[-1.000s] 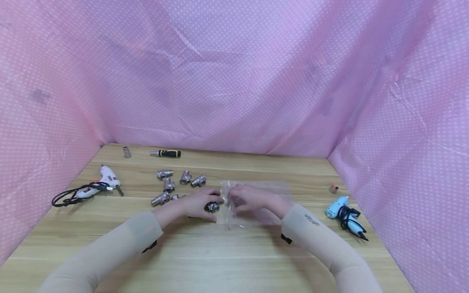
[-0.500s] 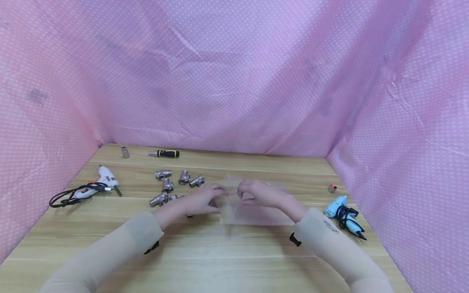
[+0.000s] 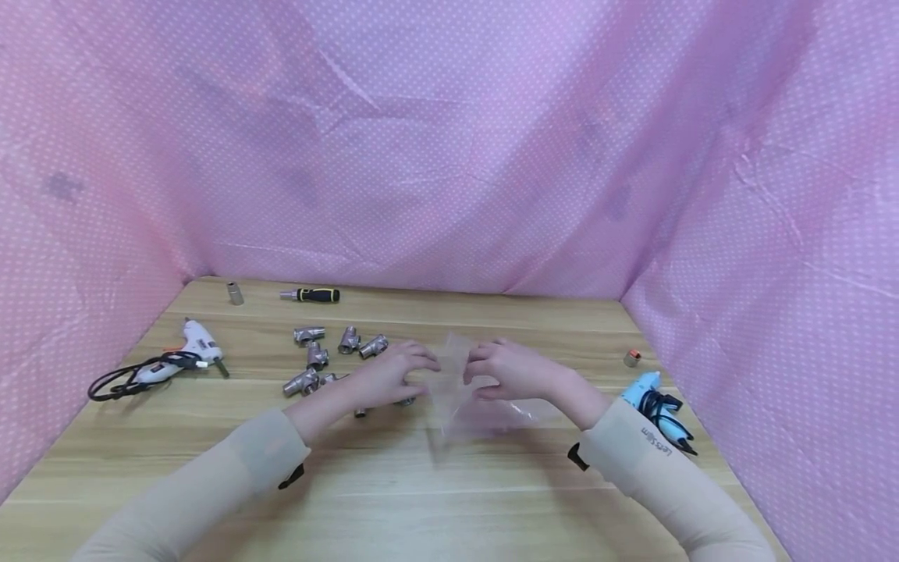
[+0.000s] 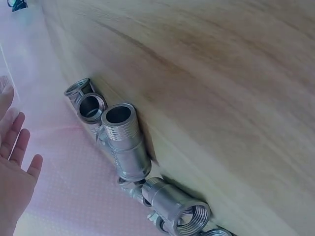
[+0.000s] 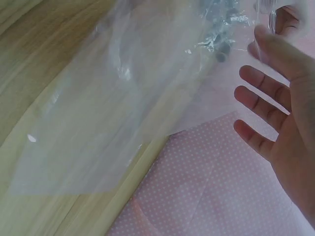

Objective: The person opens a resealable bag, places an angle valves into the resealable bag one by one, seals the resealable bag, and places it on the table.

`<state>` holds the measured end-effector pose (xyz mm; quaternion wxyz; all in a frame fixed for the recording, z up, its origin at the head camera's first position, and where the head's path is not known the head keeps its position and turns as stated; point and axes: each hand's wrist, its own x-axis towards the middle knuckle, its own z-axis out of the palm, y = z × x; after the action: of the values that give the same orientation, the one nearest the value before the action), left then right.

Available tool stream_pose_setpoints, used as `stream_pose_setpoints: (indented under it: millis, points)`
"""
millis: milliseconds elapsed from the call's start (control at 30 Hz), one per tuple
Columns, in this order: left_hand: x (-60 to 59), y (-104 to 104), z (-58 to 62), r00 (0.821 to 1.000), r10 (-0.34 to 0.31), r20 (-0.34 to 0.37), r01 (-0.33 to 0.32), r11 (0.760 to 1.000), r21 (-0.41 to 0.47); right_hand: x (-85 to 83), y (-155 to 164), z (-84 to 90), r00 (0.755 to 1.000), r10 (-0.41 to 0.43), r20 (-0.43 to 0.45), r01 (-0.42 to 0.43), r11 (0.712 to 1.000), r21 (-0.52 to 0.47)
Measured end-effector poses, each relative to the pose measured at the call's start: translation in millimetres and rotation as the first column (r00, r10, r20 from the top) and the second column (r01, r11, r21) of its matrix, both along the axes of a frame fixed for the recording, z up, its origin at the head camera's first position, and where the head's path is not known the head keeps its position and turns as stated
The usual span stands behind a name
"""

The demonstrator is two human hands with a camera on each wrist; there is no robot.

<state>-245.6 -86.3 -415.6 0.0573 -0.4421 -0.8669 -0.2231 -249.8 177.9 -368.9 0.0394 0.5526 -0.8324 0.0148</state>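
A clear plastic bag [image 3: 485, 414] stands partly raised between my two hands. My right hand [image 3: 516, 371] pinches its edge between thumb and forefinger, the other fingers [image 5: 258, 101] spread apart. On the bag's other side, my left hand [image 3: 386, 376] holds the near edge by the fingertips; its pinch is mostly out of frame in the left wrist view. Several metal tee pipe fittings [image 3: 317, 356] lie to the left of the bag, some partly hidden behind my left hand. Threaded ends show on the closest fittings [image 4: 129, 147] in the left wrist view.
A white glue gun [image 3: 200, 342] with a black cord lies at the left, a blue glue gun [image 3: 641, 388] at the right. Along the back are a metal cylinder [image 3: 235, 293] and a screwdriver [image 3: 319, 295]. A small red-topped metal piece [image 3: 632, 358] sits right. Pink cloth [image 3: 449, 156] surrounds the table.
The bag lay flat and now its left edge is lifted. My right hand has moved right and pulled up on the bag. My left hand has shifted from a fitting to the bag's edge.
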Motion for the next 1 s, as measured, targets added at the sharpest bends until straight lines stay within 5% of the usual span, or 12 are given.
stream_pose_setpoints:
  millis: [267, 600, 767, 900, 1000]
  points:
    - [-0.8, -3.0, -4.2, 0.996, -0.020, -0.086, 0.025, 0.998, 0.059, 7.1, 15.8, 13.6, 0.994, -0.020, -0.106, 0.009, 0.995, -0.102]
    - [3.4, -5.5, -1.9, 0.999, 0.048, 0.001, -0.048, 0.993, 0.111, 7.6, 36.7, 24.7, 0.994, -0.038, -0.107, 0.006, 0.959, -0.284]
    - [9.1, -2.4, -0.9, 0.996, 0.087, 0.022, -0.089, 0.990, 0.108, 8.7, 36.4, 18.8, 0.989, -0.129, -0.078, 0.083, 0.896, -0.436]
    - [13.6, 1.6, 0.0, 0.995, 0.097, 0.030, -0.100, 0.991, 0.091, 8.9, 29.8, 13.9, 0.964, -0.260, -0.057, 0.188, 0.816, -0.547]
    - [15.0, 4.4, 0.1, 0.995, 0.100, 0.030, -0.102, 0.992, 0.080, 10.6, 26.3, 13.7, 0.943, -0.331, -0.034, 0.257, 0.789, -0.558]
